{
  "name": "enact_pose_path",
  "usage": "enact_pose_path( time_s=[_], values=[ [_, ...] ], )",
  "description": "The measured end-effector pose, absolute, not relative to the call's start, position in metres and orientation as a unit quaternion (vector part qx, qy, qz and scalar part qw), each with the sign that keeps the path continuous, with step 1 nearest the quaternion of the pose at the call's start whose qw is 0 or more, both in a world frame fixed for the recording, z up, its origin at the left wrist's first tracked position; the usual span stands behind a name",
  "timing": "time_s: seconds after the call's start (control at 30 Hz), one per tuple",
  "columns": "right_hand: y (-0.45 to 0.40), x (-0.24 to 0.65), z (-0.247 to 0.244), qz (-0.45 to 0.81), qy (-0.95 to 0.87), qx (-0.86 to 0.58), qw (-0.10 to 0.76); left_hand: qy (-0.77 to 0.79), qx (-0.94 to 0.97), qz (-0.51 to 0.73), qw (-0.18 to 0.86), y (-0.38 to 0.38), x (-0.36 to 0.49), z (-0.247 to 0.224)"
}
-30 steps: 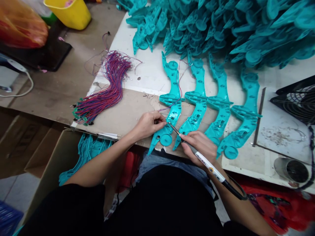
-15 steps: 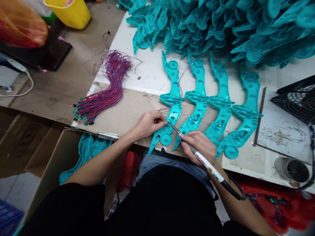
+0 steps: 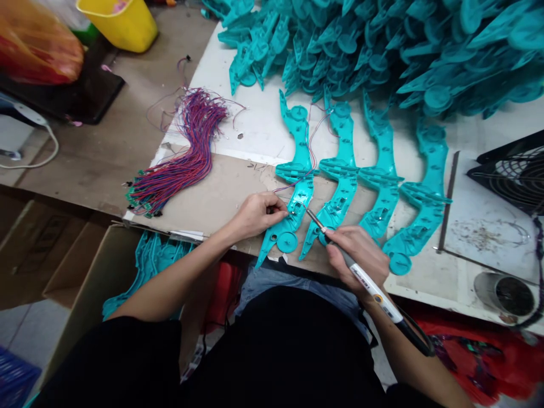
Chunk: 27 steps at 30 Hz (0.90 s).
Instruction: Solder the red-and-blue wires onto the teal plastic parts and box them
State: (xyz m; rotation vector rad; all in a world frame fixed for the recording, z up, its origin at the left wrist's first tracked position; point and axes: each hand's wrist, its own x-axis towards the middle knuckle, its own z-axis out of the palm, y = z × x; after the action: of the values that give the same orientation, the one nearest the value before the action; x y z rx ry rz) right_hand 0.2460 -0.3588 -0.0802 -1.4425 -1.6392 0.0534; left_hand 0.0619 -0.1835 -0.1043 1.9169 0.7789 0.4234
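My right hand [image 3: 360,258] is wrapped round a soldering iron [image 3: 374,292], whose metal tip points up and left, a little apart from the leftmost teal plastic part [image 3: 301,147]. My left hand [image 3: 260,214] is closed in a pinch at the lower half of that part; what its fingertips hold is hidden. Thin red and blue wires [image 3: 312,148] run along the part and out past its left edge above my left hand. Three similar teal parts stand in a row to the right, the nearest one [image 3: 343,147] partly under the iron's tip.
A bundle of red and blue wires [image 3: 195,141] lies left of the parts. Teal parts [image 3: 361,45] are heaped at the back. On the right are a black fan [image 3: 516,170] and a round container [image 3: 505,294]. An open cardboard box [image 3: 85,306] stands below the table's left edge.
My right hand has drawn the soldering iron back to the right and down, away from the leftmost teal part. My left hand has stayed in place.
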Motion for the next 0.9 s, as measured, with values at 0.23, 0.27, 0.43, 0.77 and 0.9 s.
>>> enact_pose_path(
  time_s=[0.23,0.27,0.43,0.77,0.9],
  values=[
    [-0.365,0.261,-0.072,0.015,-0.577,-0.674,0.461,0.323,0.780,0.180,0.505,-0.184,0.062,-0.104],
    [-0.364,0.265,-0.073,0.015,-0.567,-0.682,0.462,0.324,0.778,0.180,0.507,-0.184,0.063,-0.104],
    [-0.349,0.285,-0.081,-0.012,-0.580,-0.697,0.421,0.326,0.777,0.178,0.509,-0.185,0.065,-0.107],
    [-0.323,0.303,-0.102,-0.026,-0.628,-0.689,0.360,0.268,0.842,0.254,0.393,-0.176,0.068,-0.085],
    [-0.316,0.305,-0.107,-0.007,-0.619,-0.702,0.352,0.187,0.919,0.225,0.263,-0.152,0.104,-0.087]
  ],
)
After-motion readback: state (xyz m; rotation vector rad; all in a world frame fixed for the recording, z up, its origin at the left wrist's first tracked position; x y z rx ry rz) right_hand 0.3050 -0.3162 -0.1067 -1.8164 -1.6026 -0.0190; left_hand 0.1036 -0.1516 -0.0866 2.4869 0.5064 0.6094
